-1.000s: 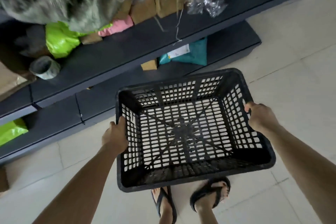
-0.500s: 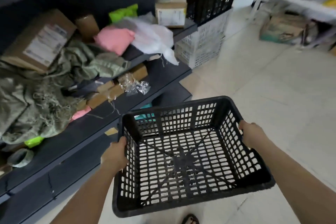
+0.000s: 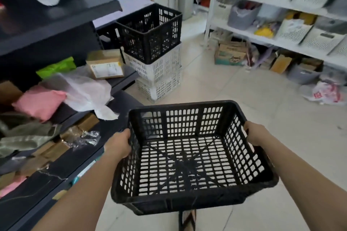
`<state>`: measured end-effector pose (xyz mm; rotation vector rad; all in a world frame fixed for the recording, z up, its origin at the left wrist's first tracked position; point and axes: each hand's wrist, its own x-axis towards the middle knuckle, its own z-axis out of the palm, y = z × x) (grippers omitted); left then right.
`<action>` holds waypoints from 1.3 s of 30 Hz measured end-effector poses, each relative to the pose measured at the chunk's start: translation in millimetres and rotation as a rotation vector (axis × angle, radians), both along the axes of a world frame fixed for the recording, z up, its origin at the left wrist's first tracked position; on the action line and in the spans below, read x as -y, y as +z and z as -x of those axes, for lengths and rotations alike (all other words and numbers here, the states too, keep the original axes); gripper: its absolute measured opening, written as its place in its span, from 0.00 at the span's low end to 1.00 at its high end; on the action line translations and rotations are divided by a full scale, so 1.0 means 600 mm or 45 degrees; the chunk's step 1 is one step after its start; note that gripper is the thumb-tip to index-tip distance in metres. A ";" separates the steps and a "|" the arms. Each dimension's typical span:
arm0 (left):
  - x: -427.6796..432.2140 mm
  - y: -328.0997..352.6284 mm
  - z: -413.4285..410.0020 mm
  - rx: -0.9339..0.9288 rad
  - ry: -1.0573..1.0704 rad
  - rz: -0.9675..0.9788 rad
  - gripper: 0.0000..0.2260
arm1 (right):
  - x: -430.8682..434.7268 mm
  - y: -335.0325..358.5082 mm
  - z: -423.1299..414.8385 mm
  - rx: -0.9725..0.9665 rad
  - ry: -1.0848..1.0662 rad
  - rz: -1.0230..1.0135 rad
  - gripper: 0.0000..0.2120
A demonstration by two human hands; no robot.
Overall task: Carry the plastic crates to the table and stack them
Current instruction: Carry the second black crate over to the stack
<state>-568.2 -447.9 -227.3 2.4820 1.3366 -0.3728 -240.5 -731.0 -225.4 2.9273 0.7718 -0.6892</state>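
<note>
I carry an empty black plastic crate (image 3: 189, 157) with slotted walls in front of me, above the tiled floor. My left hand (image 3: 118, 145) grips its left rim, and my right hand (image 3: 256, 134) grips its right rim at the handle slot. Ahead on the floor stands a stack of crates: a black crate (image 3: 152, 32) on top of two white crates (image 3: 159, 73). No table is in view.
A dark shelf unit (image 3: 56, 30) runs along the left, loaded with cardboard boxes, pink and green parcels and plastic bags. White shelving (image 3: 277, 5) with grey and white baskets lines the right wall, with boxes and bags beneath. Pale tiled floor (image 3: 244, 88) lies between them.
The view has risen from the floor and lower shelves toward the room ahead. The crate stack and right shelving came into sight. Both hands keep holding the black crate.
</note>
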 end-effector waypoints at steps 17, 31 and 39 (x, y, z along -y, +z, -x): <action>-0.157 0.121 -0.507 0.056 0.075 -0.064 0.13 | -0.172 0.182 -0.531 0.051 0.251 0.004 0.17; -0.396 0.266 -0.708 0.037 0.450 -0.105 0.11 | -0.584 0.295 -0.850 0.189 0.542 -0.399 0.12; -0.595 0.396 -0.761 0.197 0.615 -0.205 0.09 | -0.865 0.387 -0.957 0.275 0.659 -0.618 0.13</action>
